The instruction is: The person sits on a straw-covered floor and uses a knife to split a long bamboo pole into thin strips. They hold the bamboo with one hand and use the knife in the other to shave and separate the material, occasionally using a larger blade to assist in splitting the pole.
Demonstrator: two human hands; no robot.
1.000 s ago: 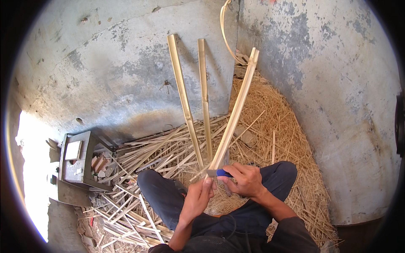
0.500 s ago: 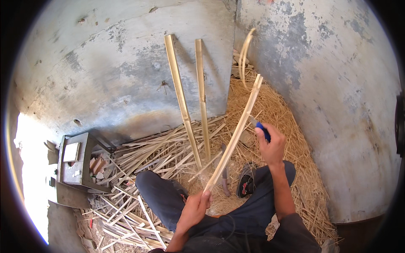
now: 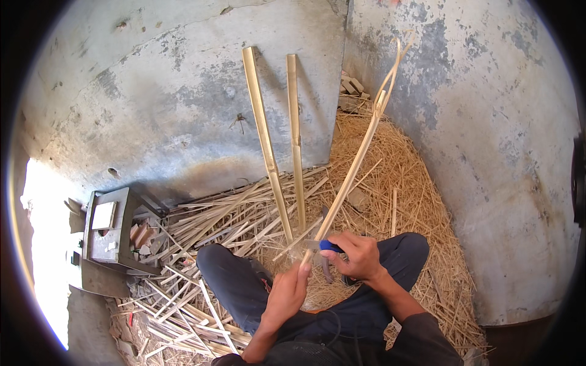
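My left hand is closed round the near end of a long pale bamboo strip, which slants up and away to the right. Thin curled slivers stick out from its far end. In my right hand is a knife with a blue handle, gripped in closed fingers. Its short blade lies against the strip just above my left hand. Beyond, two split bamboo pieces lean upright against the wall.
Cut bamboo strips are heaped at left, and fine shavings cover the floor at right. A dark curved tool lies between my legs. A metal box-like stand is at far left. Worn walls close in the corner.
My right hand has drawn the knife down along the strip toward my left hand. The slivers at the far end have shifted right and now rise from the tip.
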